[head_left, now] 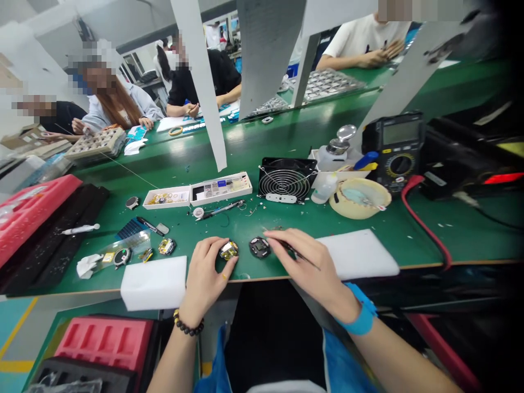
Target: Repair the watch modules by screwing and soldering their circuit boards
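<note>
My left hand (pixel 207 268) rests on the green table (pixel 286 218) with its fingers curled round a small round watch body with yellow parts (pixel 228 250). My right hand (pixel 306 261) is closed on thin tweezers (pixel 286 245), whose tip lies near a black round watch back (pixel 259 246) just right of the yellow piece. A bead bracelet is on my left wrist and a blue strap on my right wrist.
White foam blocks (pixel 153 283) (pixel 357 254) flank my hands. Two parts trays (pixel 221 188), a small black fan (pixel 285 180), a multimeter (pixel 396 150), a cream bowl (pixel 359 197) and loose watch parts (pixel 123 255) lie behind. Other people sit across the table.
</note>
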### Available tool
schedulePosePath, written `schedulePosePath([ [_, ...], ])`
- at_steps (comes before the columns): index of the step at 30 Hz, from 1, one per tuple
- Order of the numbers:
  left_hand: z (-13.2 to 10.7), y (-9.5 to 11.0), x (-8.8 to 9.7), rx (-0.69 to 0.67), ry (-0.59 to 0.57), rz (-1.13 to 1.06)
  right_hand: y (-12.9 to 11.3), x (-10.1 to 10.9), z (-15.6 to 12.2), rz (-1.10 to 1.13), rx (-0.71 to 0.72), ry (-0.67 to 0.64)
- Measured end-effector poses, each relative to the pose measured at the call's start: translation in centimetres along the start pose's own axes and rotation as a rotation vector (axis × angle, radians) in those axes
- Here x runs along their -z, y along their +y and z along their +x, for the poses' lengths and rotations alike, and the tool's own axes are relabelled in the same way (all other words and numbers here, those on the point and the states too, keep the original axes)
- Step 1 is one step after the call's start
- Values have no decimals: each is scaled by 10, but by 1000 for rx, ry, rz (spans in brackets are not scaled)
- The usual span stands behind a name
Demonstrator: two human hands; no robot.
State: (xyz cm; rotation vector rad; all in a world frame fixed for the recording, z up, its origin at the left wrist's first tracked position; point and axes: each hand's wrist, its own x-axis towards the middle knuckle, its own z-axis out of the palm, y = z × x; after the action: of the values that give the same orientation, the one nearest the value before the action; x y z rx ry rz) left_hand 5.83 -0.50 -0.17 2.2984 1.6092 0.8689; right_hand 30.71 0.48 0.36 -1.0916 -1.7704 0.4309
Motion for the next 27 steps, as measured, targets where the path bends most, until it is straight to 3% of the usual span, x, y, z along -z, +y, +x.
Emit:
schedulePosePath([
  [6,0,0,3,-5,-13,-70,34,30,-1,-379,38,-228],
  [10,-1,0,4,-15,-6,-102,32,33,-6,-399,80,-230],
  [13,-2,0,5,-55,-52,-157,14,24,-3,-330,169,-228],
  [19,-2,-3,6,-68,-75,-191,-21,-17,13,-164,453,-473],
  [22,-2,-5,5,-75,-59,-200,-18,-23,18,-200,503,-478],
  [27,-2,-4,4,-89,-55,-197,-4,-14,14,-248,521,-464],
])
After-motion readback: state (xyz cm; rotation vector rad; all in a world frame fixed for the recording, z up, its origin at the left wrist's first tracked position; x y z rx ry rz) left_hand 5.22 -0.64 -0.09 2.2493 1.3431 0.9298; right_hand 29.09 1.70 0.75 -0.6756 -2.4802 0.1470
